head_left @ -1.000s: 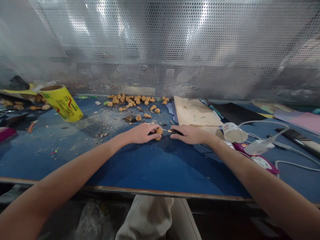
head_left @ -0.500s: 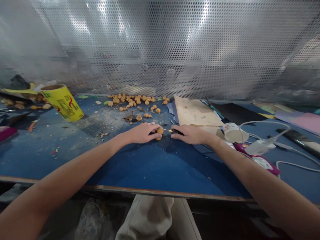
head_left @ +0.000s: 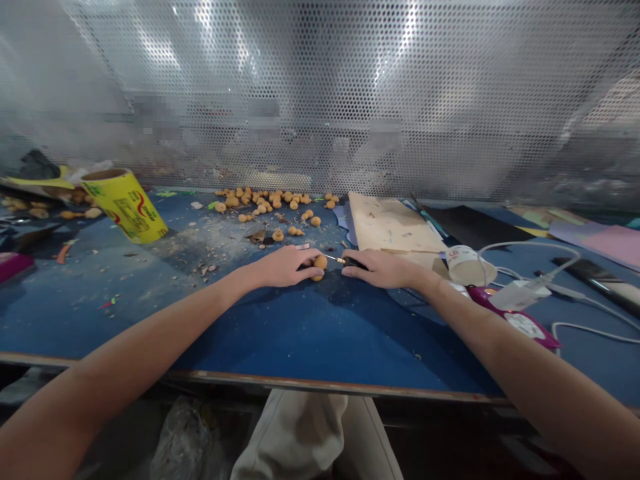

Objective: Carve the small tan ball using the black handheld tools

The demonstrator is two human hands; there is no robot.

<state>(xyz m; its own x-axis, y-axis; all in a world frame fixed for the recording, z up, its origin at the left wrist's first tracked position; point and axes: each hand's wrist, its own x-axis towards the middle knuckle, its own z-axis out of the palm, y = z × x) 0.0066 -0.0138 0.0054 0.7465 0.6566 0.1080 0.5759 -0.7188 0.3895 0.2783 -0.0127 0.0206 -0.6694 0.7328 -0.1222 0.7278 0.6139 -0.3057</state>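
My left hand (head_left: 289,266) is closed around a small tan gourd (head_left: 321,262), holding it just above or on the blue table; the fingers cover part of it. In my right hand (head_left: 376,268) is a slim hand tool (head_left: 338,259) with a thin metal shaft, a brass-coloured collar and a dark handle, mostly wrapped by the fingers. Its shaft points left to the gourd's upper side; whether the tip touches or enters it is too small to tell. Beyond the hands lies a heap of small gourds (head_left: 276,198), with a few loose ones (head_left: 296,231) nearer.
A yellow-wrapped tube (head_left: 131,207) stands tilted at the left. Right of my hands are a tan board (head_left: 393,223), a paper cup (head_left: 467,265) and a purple power strip (head_left: 530,328) with white cables. Perforated metal sheet (head_left: 320,87) closes off the back.
The tool's shaft has tilted slightly, its tip end now a little higher against the gourd. Both hands stay in nearly the same place.
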